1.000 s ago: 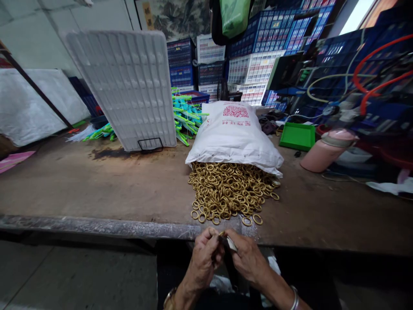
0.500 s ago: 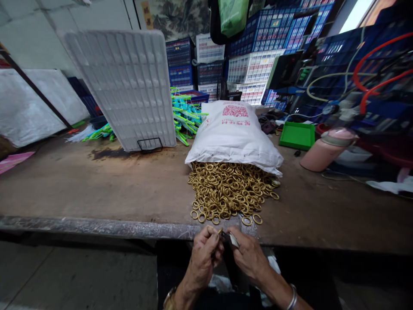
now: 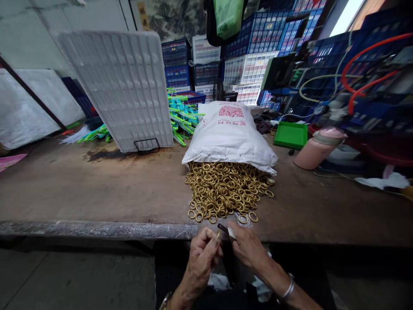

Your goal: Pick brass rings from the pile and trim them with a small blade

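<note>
My left hand (image 3: 204, 254), below the table's front edge, pinches a brass-coloured ring (image 3: 218, 234) between thumb and fingers; only a thin edge of it shows. Close on its right, my right hand (image 3: 248, 244) is closed around a small hand tool with a dark tip (image 3: 222, 227) and a pale grip; its exact kind does not show. The dark tip points up and left, just above the held ring and apart from it. Beyond both hands lies a heap of brass-coloured rings (image 3: 226, 189), spilling out of a white woven sack (image 3: 229, 133) with red print.
On the wooden table (image 3: 97, 189), a ridged white plastic tray (image 3: 119, 86) stands upright in a black wire stand. Green and turquoise plastic pieces (image 3: 182, 116) lie behind it. To the right are a green tray (image 3: 291, 134) and a pink bottle (image 3: 319, 148). Stacked crates (image 3: 250, 69) fill the back.
The tool's dark tip has come away from the ring and now sits higher, pointing left. My left hand keeps its pinch on the ring. The whole view has shifted slightly.
</note>
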Action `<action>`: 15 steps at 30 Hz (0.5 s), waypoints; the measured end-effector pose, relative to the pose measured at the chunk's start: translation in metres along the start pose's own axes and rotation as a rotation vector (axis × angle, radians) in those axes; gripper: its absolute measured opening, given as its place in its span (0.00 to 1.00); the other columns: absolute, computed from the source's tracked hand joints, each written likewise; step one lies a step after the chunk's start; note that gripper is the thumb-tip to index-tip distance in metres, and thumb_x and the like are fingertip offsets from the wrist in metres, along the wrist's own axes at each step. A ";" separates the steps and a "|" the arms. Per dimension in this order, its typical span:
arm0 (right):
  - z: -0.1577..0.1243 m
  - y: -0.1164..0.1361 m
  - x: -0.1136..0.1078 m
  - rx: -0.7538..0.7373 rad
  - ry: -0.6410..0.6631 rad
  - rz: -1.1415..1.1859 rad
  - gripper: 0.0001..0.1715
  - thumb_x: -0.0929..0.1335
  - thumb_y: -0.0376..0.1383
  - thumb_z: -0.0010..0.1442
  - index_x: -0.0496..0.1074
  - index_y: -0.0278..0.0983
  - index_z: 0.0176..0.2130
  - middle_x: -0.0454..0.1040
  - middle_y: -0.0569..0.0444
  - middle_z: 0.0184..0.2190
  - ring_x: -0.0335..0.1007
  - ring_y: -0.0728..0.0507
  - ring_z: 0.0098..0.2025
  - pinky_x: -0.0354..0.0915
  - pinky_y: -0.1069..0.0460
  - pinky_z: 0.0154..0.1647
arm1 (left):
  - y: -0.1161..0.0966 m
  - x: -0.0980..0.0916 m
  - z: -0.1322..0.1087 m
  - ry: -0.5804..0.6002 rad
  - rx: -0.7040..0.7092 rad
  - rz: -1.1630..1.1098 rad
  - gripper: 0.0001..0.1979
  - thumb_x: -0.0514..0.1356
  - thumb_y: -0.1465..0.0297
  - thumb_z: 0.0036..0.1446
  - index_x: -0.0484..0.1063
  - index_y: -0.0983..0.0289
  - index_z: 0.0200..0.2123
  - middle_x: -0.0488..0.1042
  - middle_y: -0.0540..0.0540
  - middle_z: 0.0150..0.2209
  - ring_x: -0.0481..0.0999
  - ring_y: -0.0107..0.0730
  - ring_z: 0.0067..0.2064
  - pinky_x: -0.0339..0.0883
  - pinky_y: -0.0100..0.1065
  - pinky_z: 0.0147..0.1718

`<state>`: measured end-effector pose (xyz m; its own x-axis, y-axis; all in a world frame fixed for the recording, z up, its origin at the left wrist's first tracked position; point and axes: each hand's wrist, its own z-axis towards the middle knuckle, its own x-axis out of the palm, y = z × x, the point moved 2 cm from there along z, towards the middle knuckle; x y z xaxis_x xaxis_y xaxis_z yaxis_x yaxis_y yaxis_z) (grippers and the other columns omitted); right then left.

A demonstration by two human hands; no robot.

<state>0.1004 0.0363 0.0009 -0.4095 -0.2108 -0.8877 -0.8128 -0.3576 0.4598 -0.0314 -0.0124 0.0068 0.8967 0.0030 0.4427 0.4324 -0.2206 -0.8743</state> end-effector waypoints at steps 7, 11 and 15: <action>0.000 -0.042 -0.020 0.211 -0.212 -0.172 0.11 0.58 0.28 0.52 0.64 0.37 0.35 0.72 0.52 0.26 0.68 0.45 0.28 0.51 0.54 0.27 | -0.012 0.004 0.000 0.019 -0.042 -0.224 0.12 0.57 0.62 0.51 0.61 0.65 0.27 0.69 0.51 0.28 0.58 0.16 0.18 0.46 0.21 0.12; -0.003 -0.053 -0.020 0.270 -0.217 -0.209 0.07 0.59 0.36 0.57 0.63 0.39 0.36 0.73 0.52 0.28 0.69 0.44 0.28 0.49 0.54 0.25 | -0.007 0.003 0.005 0.003 -0.070 -0.269 0.11 0.58 0.64 0.50 0.61 0.66 0.26 0.69 0.53 0.30 0.60 0.18 0.19 0.49 0.21 0.12; -0.001 -0.052 -0.015 0.264 -0.230 -0.241 0.08 0.60 0.39 0.56 0.62 0.40 0.37 0.73 0.53 0.28 0.69 0.44 0.28 0.47 0.54 0.23 | -0.004 0.003 0.006 0.023 -0.121 -0.337 0.10 0.58 0.67 0.49 0.62 0.64 0.34 0.69 0.52 0.28 0.63 0.21 0.20 0.49 0.21 0.13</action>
<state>0.1493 0.0569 -0.0097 -0.2518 0.0693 -0.9653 -0.9627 -0.1202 0.2425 -0.0297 -0.0059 0.0109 0.7024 0.0740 0.7079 0.6881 -0.3248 -0.6488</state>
